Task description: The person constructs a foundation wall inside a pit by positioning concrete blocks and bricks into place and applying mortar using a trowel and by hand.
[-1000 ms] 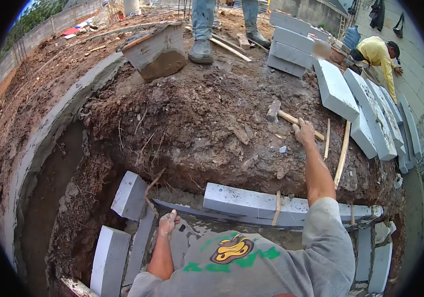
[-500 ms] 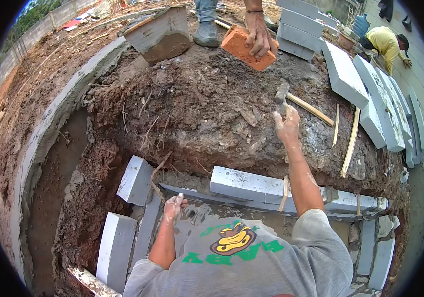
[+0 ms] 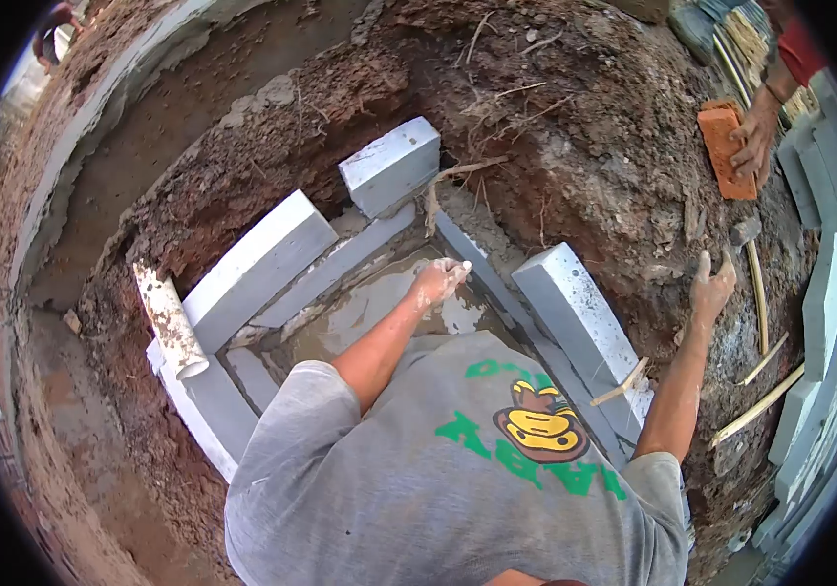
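My left hand (image 3: 441, 281) is over the muddy water in the pit, fingers closed in a pinch with a pale tip. Whether it holds something small cannot be made out. My right hand (image 3: 713, 289) reaches out past the right-hand wall with thumb and finger apart, holding nothing. Just beyond its fingertips a hammer (image 3: 746, 231) with a wooden handle lies on the soil. Between my arms, a white block (image 3: 575, 308) sits on the right wall with a wood strip (image 3: 620, 382) across it. Another white block (image 3: 391, 166) stands at the pit's corner.
A co-worker's hand (image 3: 758, 135) grips an orange brick (image 3: 727, 151) on the bank. White blocks (image 3: 824, 391) are stacked at right, near wooden sticks (image 3: 758, 405). A mud-splashed white pipe (image 3: 170, 322) juts at the left wall beside another block (image 3: 260, 269).
My view has swung left, so the pit now looks turned. My right hand has drawn back from the hammer head. The co-worker's brick is lower, at the ground.
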Tool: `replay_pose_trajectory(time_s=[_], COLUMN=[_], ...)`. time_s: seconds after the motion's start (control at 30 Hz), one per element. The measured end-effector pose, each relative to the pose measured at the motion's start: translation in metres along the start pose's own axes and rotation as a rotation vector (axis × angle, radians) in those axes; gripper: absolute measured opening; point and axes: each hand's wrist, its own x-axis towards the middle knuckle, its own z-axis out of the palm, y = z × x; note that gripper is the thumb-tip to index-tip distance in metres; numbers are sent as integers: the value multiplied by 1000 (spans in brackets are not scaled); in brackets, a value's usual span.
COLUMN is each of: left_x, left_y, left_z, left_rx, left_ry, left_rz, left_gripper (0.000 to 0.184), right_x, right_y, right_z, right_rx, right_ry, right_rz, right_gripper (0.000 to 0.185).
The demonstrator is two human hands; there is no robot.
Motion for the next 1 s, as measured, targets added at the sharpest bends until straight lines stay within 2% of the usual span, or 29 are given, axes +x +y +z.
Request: replay_pose_trajectory(time_s=[0.07,0.2,0.23,0.3,0.4,0.5,0.6,0.63,0.73,0.83,0.9,1.0], left_x=[1,-15,-28,-29,-26,-26,-11,-10,3,16,24,44], left_y=[-30,-66,-52,-70,-78,-57,-54,-43,-39,-43,-52,-73], left_z=[3,-12,-18,-24,-38,-52,-66,-73,-83,-98,-103,-102], left_rx=[-105,-178,-220,-167,-161,-140,-104,-80,-98,19,10,59], left_ry=[103,105,138,160,57,26,26,-34,-32,-150,-212,-286], left_rz=[-21,-90,-138,-123,-183,-279,-179,-224,-171,-156,-142,-122], left_gripper=[44,43,43,43,38,40,35,41,34,32,45,45], right_x=[8,31,34,38,35,20,-3,-14,-50,-101,-133,-183], right_y=[11,-3,-7,-5,-22,-40,-48,-49,-67,-77,-89,-81], right_z=[6,1,-1,6,1,-8,-14,-19,-42,-52,-67,-78], right_rx=[-72,-78,-88,-108,-75,-55,-47,-44,-65,-69,-56,-52], right_ry=[-74,-94,-110,-45,-31,-39,-38,-34,-63,-77,-123,-78], right_rz=[-25,-23,-6,-49,-93,-36,28,44,166,276,392,484], right_gripper=[55,57,57,57,56,55,54,54,53,51,50,48])
